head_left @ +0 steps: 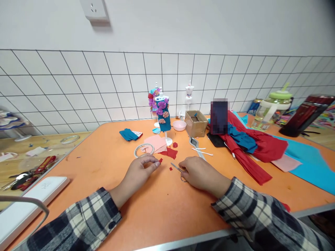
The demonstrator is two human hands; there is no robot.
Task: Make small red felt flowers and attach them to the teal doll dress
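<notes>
My left hand (143, 168) pinches a small piece of red paper (160, 160) between thumb and fingertips. Small scissors (177, 168) are in my right hand (197, 173), their tip pointing left toward the left hand. A tiny red scrap (171, 168) lies on the orange table between the hands. Beyond them are a larger red paper piece (171, 153), a crumpled red flower (175, 145), pink paper (154, 142) and a roll of tape (136, 150). Behind these stands a small mannequin (163, 116) in a blue dress with purple and pink flowers.
Farther back are a pink bowl (179, 126), a cardboard box (196, 126) and a bare white mannequin (188, 94). Red crepe paper (269, 144), a plastic bottle (270, 111) and a dark thermos (305, 116) are on the right. A white power bank (43, 195) lies left.
</notes>
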